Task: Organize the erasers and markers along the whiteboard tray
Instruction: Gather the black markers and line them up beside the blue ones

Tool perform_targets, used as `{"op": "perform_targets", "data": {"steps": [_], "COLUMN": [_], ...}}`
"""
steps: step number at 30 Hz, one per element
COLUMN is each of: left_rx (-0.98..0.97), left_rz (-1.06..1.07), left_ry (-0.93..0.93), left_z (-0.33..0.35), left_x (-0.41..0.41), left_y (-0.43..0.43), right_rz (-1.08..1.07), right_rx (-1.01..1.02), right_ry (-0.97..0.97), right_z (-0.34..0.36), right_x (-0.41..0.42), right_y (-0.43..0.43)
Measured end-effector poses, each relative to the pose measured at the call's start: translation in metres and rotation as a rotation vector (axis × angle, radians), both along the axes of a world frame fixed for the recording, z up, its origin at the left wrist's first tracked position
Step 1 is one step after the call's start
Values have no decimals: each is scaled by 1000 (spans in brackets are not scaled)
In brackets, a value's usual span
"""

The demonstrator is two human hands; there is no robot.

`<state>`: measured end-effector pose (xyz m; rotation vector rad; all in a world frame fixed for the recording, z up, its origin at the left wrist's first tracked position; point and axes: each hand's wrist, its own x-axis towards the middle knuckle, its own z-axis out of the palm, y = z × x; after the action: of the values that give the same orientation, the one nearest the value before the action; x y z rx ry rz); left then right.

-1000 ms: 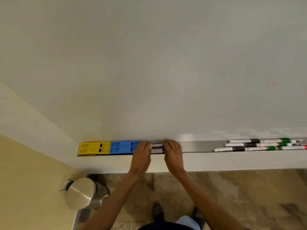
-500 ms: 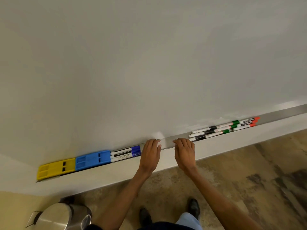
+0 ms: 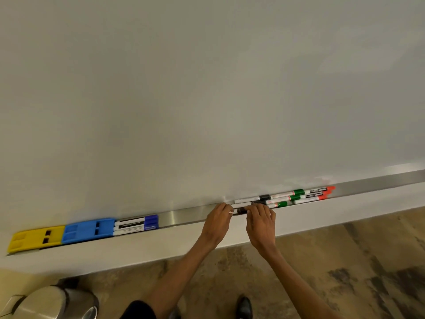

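Observation:
A steel whiteboard tray [image 3: 184, 218] runs along the bottom of the whiteboard [image 3: 207, 88]. At its left end a yellow eraser [image 3: 34, 238] and a blue eraser [image 3: 88, 230] lie end to end, with blue-capped markers [image 3: 138, 224] touching the blue one. Further right lie black-capped markers [image 3: 253, 199], green-capped markers [image 3: 296, 193] and red-capped markers [image 3: 322, 195] in a row. My left hand [image 3: 218, 218] has its fingertips on the left ends of the black markers. My right hand [image 3: 261, 221] curls over their middle and hides part of them.
A steel pedal bin [image 3: 53, 302] stands on the floor at the lower left. My black shoe [image 3: 245, 306] shows below the hands on a mottled brown floor. The tray continues bare to the right past the red markers [image 3: 379, 180].
Both hands left the blue markers beside the blue eraser and slid right along the tray to the black markers. The view has swung right as well.

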<state>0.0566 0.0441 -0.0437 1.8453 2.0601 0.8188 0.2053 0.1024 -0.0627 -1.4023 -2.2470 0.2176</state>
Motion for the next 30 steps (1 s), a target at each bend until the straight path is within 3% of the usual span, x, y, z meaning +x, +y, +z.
{"op": "perform_targets", "data": {"steps": [14, 25, 30], "left_rx": [-101, -183, -129], "left_rz": [283, 168, 165], "left_ry": [35, 21, 114], "left_z": [-16, -19, -17], "left_x": [41, 33, 27], "left_y": [29, 24, 12], "right_rz": [120, 233, 263], "right_rx": [-11, -43, -70], "right_ry": [27, 43, 12], "right_z": [-11, -10, -10], "right_x": [53, 42, 35], "right_y": [46, 61, 64]}}
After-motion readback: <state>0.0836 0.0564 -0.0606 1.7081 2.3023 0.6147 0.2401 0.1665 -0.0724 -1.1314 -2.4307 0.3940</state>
